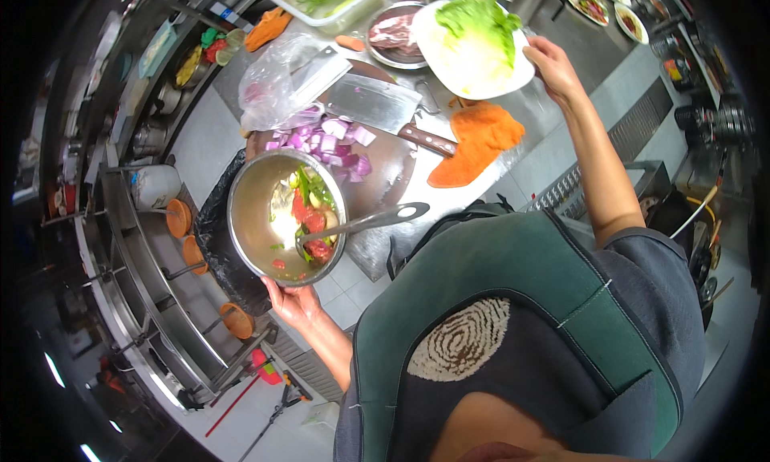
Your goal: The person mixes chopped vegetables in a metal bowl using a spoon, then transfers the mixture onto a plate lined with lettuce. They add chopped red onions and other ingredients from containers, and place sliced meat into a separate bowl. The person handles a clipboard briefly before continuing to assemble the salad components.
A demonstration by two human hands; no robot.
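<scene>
My left hand (293,302) grips the lower rim of a steel bowl (255,215), which holds red meat pieces, green pepper, garlic and a metal spoon (373,219). At the upper right, my right hand (550,68) holds the edge of a white plate (436,71) with lettuce leaves (481,35) on it. Between them, chopped red onion (331,143) lies on a round cutting board (385,188) beside a cleaver (373,104) with a wooden handle. A second blade (319,74) rests near a clear plastic bag (267,89).
An orange cloth (481,137) lies by the cleaver handle. Behind stand a metal dish with raw meat (394,33) and a plastic tub of greens (328,20). Filled plates (586,3) sit at the far right. A black-lined bin (222,245) is below the bowl, shelving (162,317) to the left.
</scene>
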